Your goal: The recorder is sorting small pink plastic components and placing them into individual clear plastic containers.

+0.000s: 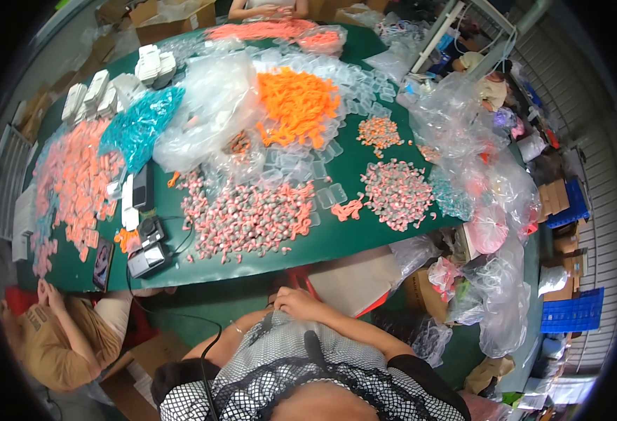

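Currently our hands (297,303) sit together near the tabletop (354,236), right loosely curled, left mostly hidden; we cannot tell any grip. Bumping it could spill pink-grey pieces (242,221).

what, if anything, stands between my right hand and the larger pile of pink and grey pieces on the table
Only the near edge of the green table appears to lie between your right hand, at your lap, and the larger pile; nothing else visible blocks the way.
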Demonstrator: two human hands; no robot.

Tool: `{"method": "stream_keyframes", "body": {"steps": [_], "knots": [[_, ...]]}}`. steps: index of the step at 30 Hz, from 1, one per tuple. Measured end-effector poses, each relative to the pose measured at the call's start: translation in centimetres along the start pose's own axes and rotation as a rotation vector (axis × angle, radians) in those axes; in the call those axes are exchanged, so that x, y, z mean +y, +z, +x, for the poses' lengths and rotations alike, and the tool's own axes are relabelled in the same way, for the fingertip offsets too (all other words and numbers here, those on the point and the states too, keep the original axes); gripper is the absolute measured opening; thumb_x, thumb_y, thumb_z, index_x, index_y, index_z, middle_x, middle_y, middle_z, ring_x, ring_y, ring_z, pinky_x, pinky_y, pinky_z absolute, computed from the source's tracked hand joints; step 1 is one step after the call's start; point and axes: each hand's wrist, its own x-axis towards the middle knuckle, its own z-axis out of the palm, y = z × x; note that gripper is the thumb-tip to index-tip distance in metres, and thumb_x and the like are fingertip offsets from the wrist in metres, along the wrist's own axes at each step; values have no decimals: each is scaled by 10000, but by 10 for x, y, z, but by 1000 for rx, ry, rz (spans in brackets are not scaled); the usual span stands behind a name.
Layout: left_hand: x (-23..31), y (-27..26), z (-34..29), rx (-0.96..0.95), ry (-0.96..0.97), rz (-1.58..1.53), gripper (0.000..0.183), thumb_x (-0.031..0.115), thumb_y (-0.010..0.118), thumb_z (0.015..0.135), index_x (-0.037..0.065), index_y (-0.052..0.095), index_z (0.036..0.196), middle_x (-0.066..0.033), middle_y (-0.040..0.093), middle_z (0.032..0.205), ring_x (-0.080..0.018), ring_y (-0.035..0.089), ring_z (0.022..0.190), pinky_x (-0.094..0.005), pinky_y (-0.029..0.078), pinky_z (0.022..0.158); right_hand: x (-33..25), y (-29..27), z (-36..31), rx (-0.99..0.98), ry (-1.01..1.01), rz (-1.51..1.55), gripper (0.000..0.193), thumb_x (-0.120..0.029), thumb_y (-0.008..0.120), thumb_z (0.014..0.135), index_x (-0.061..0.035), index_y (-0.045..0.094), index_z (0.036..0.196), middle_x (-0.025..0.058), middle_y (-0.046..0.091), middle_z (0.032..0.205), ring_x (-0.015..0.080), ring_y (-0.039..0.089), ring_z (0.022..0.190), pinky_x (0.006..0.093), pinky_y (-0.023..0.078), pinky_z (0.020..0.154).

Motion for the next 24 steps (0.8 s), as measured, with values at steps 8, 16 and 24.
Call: {"method": "stream_keyframes", "body": {"steps": [8, 16, 24], "knots": [[64, -19, -39, 70, -274, 279, 386, 331, 517, 826, 127, 586, 1146, -137, 576, 1201, -329, 515, 1115, -364, 433, 948, -18, 13, 7, 67, 58, 126, 104, -72, 641, 771, -110, 641, 867, 70, 567, 932, 281, 592, 881, 396, 485, 725], [46, -2, -59, 159, 77, 130, 343, 320, 477, 911, 76, 572, 1132, -151, 585, 1103, -290, 536, 1072, -387, 458, 896, -35, 21, 0, 165, 82, 115, 97, -52, 610, 807, -89, 628, 894, 82, 556, 939, 280, 589, 872, 371, 481, 727], [66, 3, -36, 71, 36, -122, 321, 130, 515, 895, 50, 531, 1206, -153, 505, 1224, -248, 474, 1166, -305, 362, 1017, -23, 27, -13, 185, -43, 67, 115, -18, 621, 759, -91, 623, 847, 74, 562, 929, 300, 587, 871, 426, 477, 734]]}}
